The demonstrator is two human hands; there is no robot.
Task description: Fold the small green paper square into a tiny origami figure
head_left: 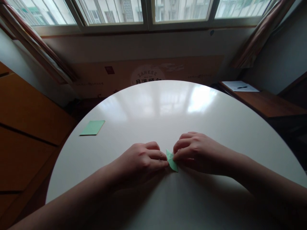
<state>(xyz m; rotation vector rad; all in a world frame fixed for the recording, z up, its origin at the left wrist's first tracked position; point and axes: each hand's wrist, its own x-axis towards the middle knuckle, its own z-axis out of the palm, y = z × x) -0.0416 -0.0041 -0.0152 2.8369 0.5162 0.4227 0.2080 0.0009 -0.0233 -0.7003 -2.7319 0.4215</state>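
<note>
A small piece of folded green paper [171, 162], pointed at both ends, is between my two hands, low over the white table. My left hand [147, 159] has its fingers closed together, with the tips at the paper's left edge. On the other side, my right hand [192, 148] is curled, its fingertips pinching the paper's right edge. Both thumbs are mostly hidden beneath the fingers.
The round white table [144, 127] fills the middle of the view. A stack of square green paper [93, 127] lies near its left edge. Beyond the right edge, a brown desk [275, 102] bears a white sheet [231, 85] with a dark pen [242, 87].
</note>
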